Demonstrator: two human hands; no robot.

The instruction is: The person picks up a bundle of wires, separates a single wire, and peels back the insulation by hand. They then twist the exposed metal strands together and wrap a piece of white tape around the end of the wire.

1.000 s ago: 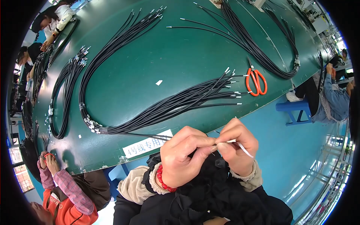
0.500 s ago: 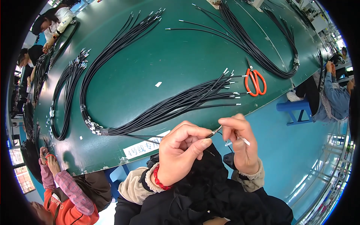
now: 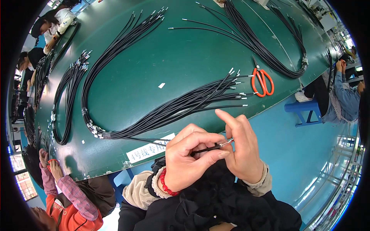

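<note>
The person's left hand (image 3: 190,156) pinches a single black cable (image 3: 206,148) between thumb and curled fingers, holding it level just off the near edge of the green tabletop (image 3: 173,57), above the person's dark lap. The right hand (image 3: 243,148) closes thumb and fingers on the cable's end, where a small silvery terminal (image 3: 226,142) shows, its forefinger raised; whether the terminal is fully seated cannot be told. Judging by how things lie, the work is in the middle of a long run: one cable is in hand while a thick bundle of black cables (image 3: 173,109) lies on the tabletop just beyond the hands, its near ends fanned out and already tipped with metal terminals. A second bundle (image 3: 115,50) curves across the far left of the tabletop, and a third (image 3: 262,50) loops at the far right, both also showing metal tips at their ends. How many still need handling cannot be read from this view. Orange-handled scissors (image 3: 262,81) lie untouched beside the fanned ends, and a white label strip (image 3: 148,148) sits at the tabletop's near edge. Other people sit at work to the left and right.
</note>
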